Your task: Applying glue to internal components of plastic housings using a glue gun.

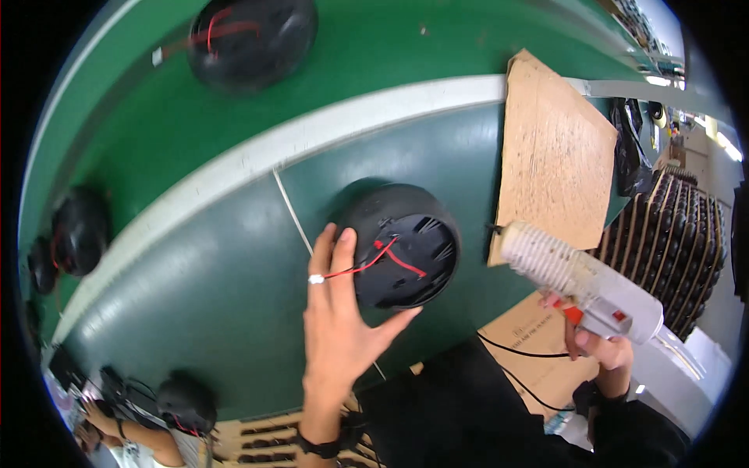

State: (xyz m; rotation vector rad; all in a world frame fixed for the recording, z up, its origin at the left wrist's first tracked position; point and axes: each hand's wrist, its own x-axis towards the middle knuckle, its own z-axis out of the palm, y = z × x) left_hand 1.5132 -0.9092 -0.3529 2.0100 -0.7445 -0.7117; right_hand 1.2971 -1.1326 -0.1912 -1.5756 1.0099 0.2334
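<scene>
A round black plastic housing (406,203) rests on the green table in front of me, its recessed side facing up. Red and black wires (380,257) come out of that recess. They run across my fingers to a small white connector (316,279). My left hand (342,320) holds the housing by its left and near side, with the thumb at the near rim. To the right, my right hand (597,343) is wrapped round the handle of a white hot glue gun (581,273) with a ribbed front and an orange-red trigger. Its dark nozzle points left, apart from the housing.
A stained cardboard sheet (554,156) lies beyond the gun. Past a pale rail (343,113), more black housings (253,43) sit on a green surface. Stacked black parts (671,242) stand at right. Another person's arm (144,438) is at lower left, near a housing (187,399).
</scene>
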